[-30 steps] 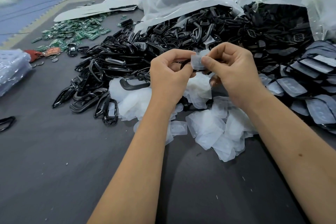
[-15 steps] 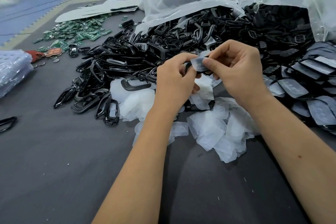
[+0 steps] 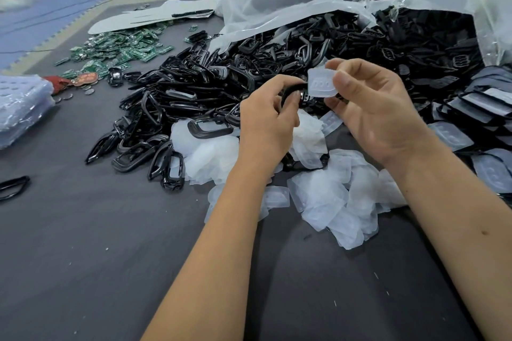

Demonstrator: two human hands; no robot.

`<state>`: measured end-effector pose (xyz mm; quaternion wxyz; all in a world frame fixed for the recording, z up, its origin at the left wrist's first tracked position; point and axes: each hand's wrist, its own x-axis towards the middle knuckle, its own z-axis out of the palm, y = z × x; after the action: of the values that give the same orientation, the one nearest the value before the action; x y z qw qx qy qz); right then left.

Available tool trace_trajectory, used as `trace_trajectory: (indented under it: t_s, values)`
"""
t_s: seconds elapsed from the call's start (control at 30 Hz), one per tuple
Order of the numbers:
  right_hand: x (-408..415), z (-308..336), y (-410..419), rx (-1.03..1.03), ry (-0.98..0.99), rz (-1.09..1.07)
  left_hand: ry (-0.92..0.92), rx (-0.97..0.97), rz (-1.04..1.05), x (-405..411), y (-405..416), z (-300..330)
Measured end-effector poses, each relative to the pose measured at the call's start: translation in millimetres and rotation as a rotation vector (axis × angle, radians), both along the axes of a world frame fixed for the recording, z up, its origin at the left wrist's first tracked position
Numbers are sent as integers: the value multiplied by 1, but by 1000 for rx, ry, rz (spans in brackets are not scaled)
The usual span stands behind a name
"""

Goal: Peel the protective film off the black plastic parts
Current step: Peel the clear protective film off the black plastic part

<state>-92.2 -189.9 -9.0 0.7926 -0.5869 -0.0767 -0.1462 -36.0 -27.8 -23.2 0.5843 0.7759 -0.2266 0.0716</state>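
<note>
Head view: translucent white film [image 3: 321, 86] in right grip's [image 3: 368, 108] pinch, glossy black part [image 3: 293, 91] in left grip's [image 3: 266, 122] clasp.

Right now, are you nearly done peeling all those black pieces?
Not nearly. Done: a heap of peeled films lies on the table. In hand: the left hand holds a black part while the right hand pinches a film that is lifted away from the part. Left: a stack of parts still under film on the right, probably many more.
</note>
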Motion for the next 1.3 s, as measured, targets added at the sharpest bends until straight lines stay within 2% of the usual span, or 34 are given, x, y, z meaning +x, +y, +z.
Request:
trace_trajectory:
  t_s: [0.1, 0.23, 0.47, 1.3]
  values:
    - [0, 0, -1, -50, 10, 17, 32, -35, -22, -2, 0, 3]
    - [4, -7, 7, -393, 6, -273, 73, -95, -84, -4, 0, 6]
    - [5, -10, 10, -475, -12, -430, 94, -94, -91, -5, -1, 5]
    - [5, -11, 11, -483, 37, -510, 194, -145, -163, -6, 1, 6]
